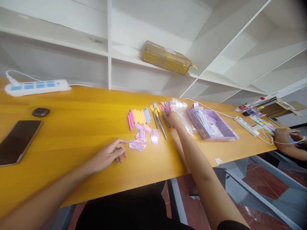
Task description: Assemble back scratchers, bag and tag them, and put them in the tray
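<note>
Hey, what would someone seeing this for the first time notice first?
The row of pink, yellow and blue sticks at the middle of the orange table. The right hand grips a clear plastic packet beside a purple box; the left hand rests near small pink packets.

The yellow wooden tabletop [72, 127] carries pastel sticks [138, 117] and small packets [141, 139] between the left grip [110, 155] and right grip [171, 117]; a purple box [211, 126] lies just beyond the right grip, and a phone [18, 140] lies well left of the left grip.
</note>
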Available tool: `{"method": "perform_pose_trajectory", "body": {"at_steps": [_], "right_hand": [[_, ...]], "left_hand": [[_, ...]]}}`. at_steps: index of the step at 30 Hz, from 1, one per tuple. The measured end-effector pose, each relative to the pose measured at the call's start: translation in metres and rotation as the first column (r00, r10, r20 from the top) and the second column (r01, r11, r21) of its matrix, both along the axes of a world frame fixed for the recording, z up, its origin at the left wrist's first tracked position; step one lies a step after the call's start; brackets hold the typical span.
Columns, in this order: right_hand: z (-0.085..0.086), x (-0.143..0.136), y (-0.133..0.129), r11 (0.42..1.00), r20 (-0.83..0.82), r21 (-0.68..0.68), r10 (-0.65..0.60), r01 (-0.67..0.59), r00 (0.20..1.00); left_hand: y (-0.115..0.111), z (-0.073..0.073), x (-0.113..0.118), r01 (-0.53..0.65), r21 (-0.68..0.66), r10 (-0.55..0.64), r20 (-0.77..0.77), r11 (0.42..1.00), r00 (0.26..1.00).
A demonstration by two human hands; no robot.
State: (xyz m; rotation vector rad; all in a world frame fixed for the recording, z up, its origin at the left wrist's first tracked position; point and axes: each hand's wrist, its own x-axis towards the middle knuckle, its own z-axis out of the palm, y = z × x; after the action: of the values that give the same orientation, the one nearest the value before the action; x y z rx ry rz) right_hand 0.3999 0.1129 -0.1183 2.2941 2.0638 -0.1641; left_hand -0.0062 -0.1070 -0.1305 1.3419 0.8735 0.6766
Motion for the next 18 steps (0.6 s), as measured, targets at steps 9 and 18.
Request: {"method": "perform_pose_trajectory", "body": {"at_steps": [9,18], "right_hand": [[0.035,-0.023,-0.006,0.982,-0.12,0.189,0.022,0.001,0.992],[0.071,-0.14,-0.041,0.86,-0.175,0.366,0.439,-0.356,0.881]], "left_hand": [[0.0,-0.003,0.0,0.044,-0.002,-0.045,-0.034,0.999,0.998],[0.0,-0.001,-0.001,0.039,0.002,-0.039,-0.032,0.999,0.999]]}}
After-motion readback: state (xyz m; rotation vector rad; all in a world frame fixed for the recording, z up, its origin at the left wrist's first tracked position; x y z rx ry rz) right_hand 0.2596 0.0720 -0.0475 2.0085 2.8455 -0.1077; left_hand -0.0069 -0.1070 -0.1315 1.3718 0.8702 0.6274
